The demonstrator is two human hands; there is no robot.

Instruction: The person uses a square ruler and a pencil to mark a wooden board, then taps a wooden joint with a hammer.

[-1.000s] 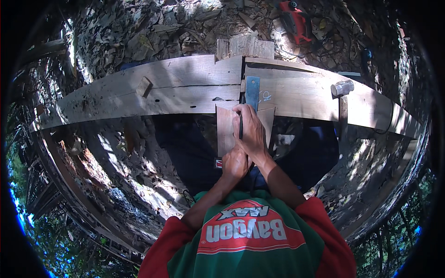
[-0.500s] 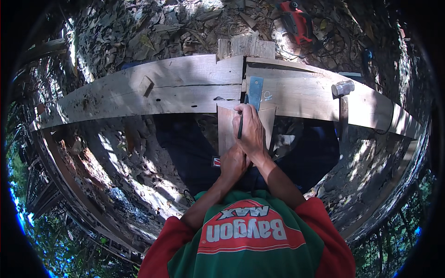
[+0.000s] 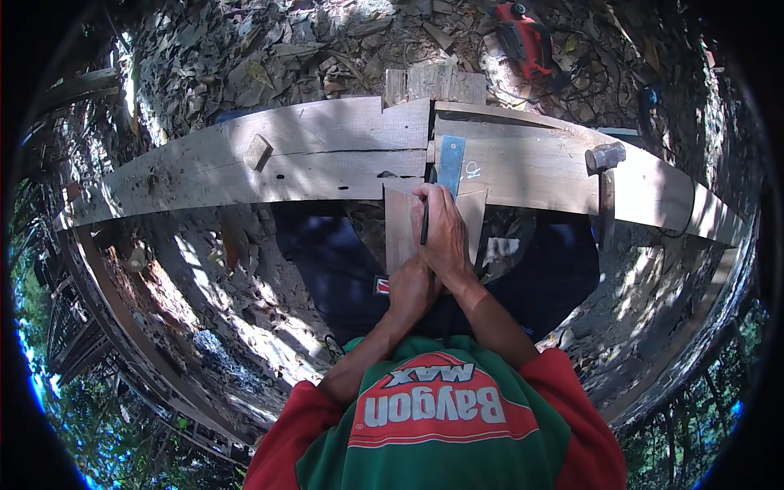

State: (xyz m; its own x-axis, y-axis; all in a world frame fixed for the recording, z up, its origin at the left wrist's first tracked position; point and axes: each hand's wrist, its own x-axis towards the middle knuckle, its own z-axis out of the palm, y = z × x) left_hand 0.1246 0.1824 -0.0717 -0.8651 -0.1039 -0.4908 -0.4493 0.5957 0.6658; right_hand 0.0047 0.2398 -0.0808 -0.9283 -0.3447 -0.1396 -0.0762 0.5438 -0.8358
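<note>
Near the middle of the frame, the right hand (image 3: 443, 233) is lying on a small wooden board (image 3: 400, 233), its fingers curled together and pinching a dark pencil (image 3: 425, 216) that is pointing up toward the long plank (image 3: 269, 159). The pencil is standing nearly upright in the picture, its tip lying close to the top edge of the small board, just below a bluish metal square (image 3: 451, 166) that is resting flat on the plank's joint. The left hand (image 3: 411, 287) is sitting just below the right one, closed in a loose fist against the lower end of the small board; whether it is gripping the board or only pressing on it I cannot tell. The long plank is curving across the upper half of the frame from left to right. A small wooden block (image 3: 258, 152) is lying on it toward the upper left, and a hammer (image 3: 605, 175) is hanging over its front edge on the right, head up and handle down. In the upper right, a red power tool (image 3: 523, 38) is lying on ground that is covered with dry leaves and wood chips.
</note>
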